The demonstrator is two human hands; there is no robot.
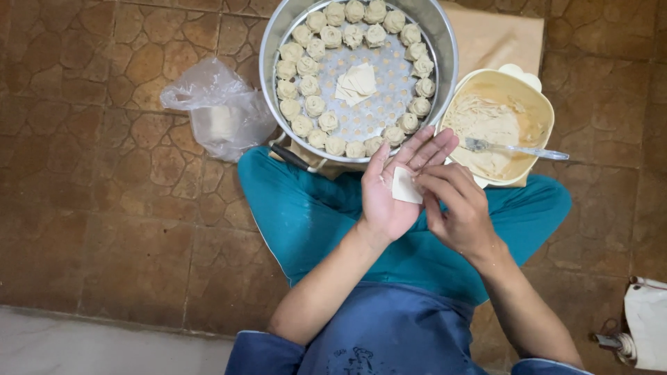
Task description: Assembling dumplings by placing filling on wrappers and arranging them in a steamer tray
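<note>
Dough lies in the left hand (390,198): a small, pale, square wrapper (406,186) rests flat on the open palm, with the fingers spread out and pointing up. The right hand (457,208) comes in from the side, and its fingertips touch the edge of the wrapper, pinching it lightly. So the two hands are close together, with the wrapper between them.

Both hands hover over the person's lap, above crossed legs in teal trousers (313,215).

Just past the fingertips stands a big round metal steamer tray (445,42) with little holes in its bottom. Many folded dumplings (314,105) sit in rings along its wall. In the middle of the tray lies a small stack of square wrappers (356,82).

Near the right hand, a bit farther out, is a cream bowl (542,104) with pale filling inside. A spoon (514,148) lies across it.

Well off to the left hand's side, a clear plastic bag (215,111) sits on the brown stone floor (104,173).
</note>
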